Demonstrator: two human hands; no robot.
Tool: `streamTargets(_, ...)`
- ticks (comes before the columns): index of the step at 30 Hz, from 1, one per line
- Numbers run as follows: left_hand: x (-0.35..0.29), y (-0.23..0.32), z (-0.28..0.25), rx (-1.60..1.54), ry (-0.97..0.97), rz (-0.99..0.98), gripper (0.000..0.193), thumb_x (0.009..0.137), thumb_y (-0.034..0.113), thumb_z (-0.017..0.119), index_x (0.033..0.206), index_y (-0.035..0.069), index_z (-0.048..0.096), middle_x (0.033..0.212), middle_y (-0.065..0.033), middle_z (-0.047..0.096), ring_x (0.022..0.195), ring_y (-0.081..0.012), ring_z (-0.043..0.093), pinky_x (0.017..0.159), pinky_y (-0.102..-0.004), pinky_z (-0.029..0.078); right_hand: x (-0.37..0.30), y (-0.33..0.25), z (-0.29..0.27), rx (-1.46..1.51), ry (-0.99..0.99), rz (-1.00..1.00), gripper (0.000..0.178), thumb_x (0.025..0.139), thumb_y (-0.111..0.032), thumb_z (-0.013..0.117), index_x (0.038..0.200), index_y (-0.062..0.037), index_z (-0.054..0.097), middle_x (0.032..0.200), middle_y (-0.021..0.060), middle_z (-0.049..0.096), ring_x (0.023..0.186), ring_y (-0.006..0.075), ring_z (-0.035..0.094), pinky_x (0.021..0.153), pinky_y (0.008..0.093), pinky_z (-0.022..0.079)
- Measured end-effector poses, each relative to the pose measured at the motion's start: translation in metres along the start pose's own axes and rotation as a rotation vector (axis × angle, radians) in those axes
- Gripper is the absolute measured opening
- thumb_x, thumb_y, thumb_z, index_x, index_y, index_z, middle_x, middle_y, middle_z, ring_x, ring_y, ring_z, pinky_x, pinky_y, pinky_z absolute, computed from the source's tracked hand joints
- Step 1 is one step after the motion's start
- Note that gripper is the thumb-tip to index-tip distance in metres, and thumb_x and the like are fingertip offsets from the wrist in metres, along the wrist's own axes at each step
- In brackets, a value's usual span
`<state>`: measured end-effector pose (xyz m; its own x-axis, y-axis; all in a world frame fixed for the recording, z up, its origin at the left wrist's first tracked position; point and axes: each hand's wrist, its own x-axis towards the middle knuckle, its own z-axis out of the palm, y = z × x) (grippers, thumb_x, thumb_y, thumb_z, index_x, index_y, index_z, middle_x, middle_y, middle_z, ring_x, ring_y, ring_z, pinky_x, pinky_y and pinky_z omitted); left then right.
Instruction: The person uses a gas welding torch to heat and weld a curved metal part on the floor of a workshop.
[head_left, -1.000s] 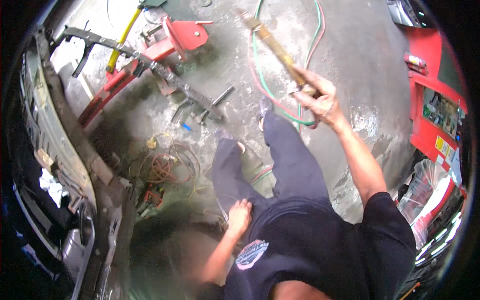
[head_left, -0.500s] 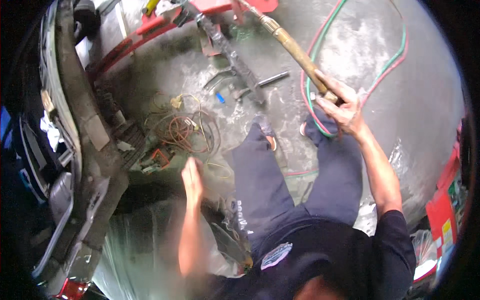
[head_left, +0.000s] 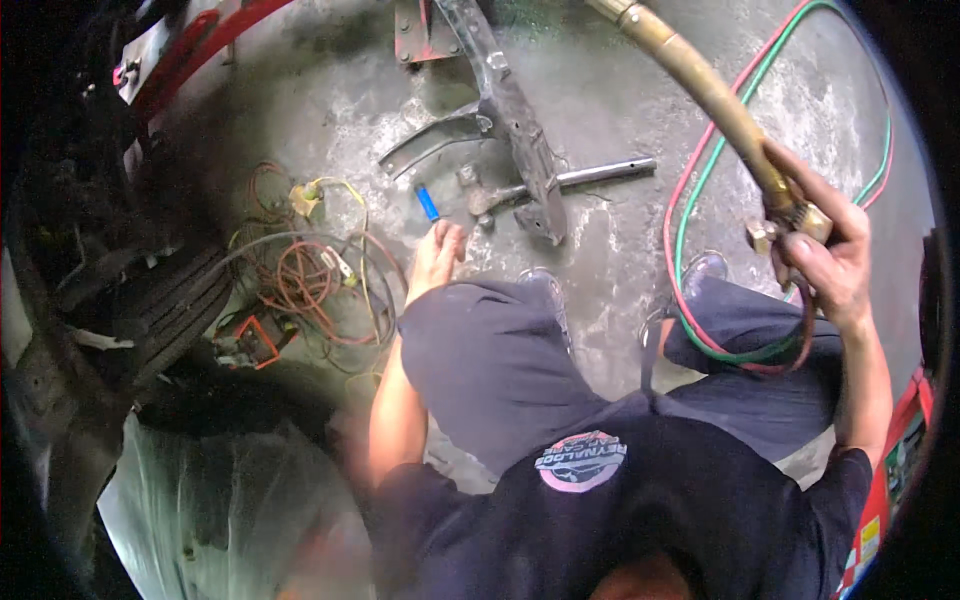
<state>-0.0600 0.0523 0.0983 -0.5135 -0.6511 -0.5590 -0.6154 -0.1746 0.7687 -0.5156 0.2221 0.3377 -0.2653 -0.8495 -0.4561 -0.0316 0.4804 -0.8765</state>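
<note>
My right hand (head_left: 830, 245) is closed round the brass valve end of a long gas torch (head_left: 700, 85), its body slanting up and away to the left. Red and green twin hoses (head_left: 690, 215) loop beneath that hand. Low by my bent left knee, my left hand (head_left: 436, 255) reaches to the floor at the near end of a small blue stick-like thing (head_left: 428, 203), perhaps a lighter. The fingers look bent, but their tips are mostly hidden, so a grip on it cannot be made out.
A hammer (head_left: 600, 172) lies under a dark metal frame part (head_left: 525, 130), right of the blue thing. Tangled cords (head_left: 300, 280) lie at left, beside dark vehicle parts (head_left: 150, 310). A red bolted plate (head_left: 425, 35) stands ahead; plastic sheeting (head_left: 230, 510) hangs lower left.
I have crouched lower, and the floor looks closer. My left hand has moved forward to the blue thing. The torch, still in my right hand, has shifted right in view.
</note>
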Motion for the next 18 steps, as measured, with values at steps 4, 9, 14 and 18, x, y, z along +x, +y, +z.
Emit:
streamTargets(4, 0.021, -0.073, -0.019, -0.570, 0.068, 0.123, 0.056, 0.108, 0.051, 0.043, 0.100, 0.001, 0.066, 0.078, -0.0048, 0.064, 0.070, -0.0140, 0.059, 0.068, -0.0300, 0.046, -0.008, 0.003, 0.010, -0.140, 0.175, -0.223, 0.083, 0.084, -0.046, 0.070, 0.144, 0.0071, 0.050, 0.098, 0.0101, 0.067, 0.061, 0.0057, 0.056, 0.054, 0.0206, 0.042)
streamTargets(9, 0.027, -0.086, -0.014, -0.342, 0.330, 0.448, 0.037, 0.107, 0.034, 0.052, 0.103, 0.000, 0.066, 0.079, -0.0049, 0.065, 0.077, -0.0146, 0.062, 0.077, -0.0296, 0.048, -0.003, -0.004, 0.028, -0.241, 0.192, -0.239, 0.080, 0.087, -0.048, 0.067, 0.146, 0.0031, 0.050, 0.091, 0.0097, 0.067, 0.056, 0.0052, 0.054, 0.050, 0.0198, 0.041)
streamTargets(14, 0.016, -0.057, -0.004, -0.580, 0.355, 0.279, 0.025, 0.105, 0.023, 0.059, 0.110, -0.001, 0.065, 0.091, -0.0082, 0.066, 0.085, -0.0141, 0.062, 0.084, -0.0307, 0.048, -0.011, 0.002, 0.029, -0.313, 0.110, -0.188, 0.075, 0.089, -0.045, 0.066, 0.146, 0.0019, 0.051, 0.091, 0.0102, 0.068, 0.054, 0.0055, 0.054, 0.048, 0.0204, 0.042)
streamTargets(18, 0.013, -0.072, -0.023, -0.716, 0.275, 0.385, 0.056, 0.109, 0.048, 0.039, 0.102, -0.001, 0.065, 0.090, -0.0088, 0.067, 0.088, -0.0175, 0.062, 0.087, -0.0332, 0.048, -0.010, 0.002, 0.042, -0.305, 0.084, -0.176, 0.076, 0.089, -0.047, 0.066, 0.145, 0.0023, 0.052, 0.094, 0.0112, 0.069, 0.056, 0.0069, 0.056, 0.050, 0.0216, 0.043)
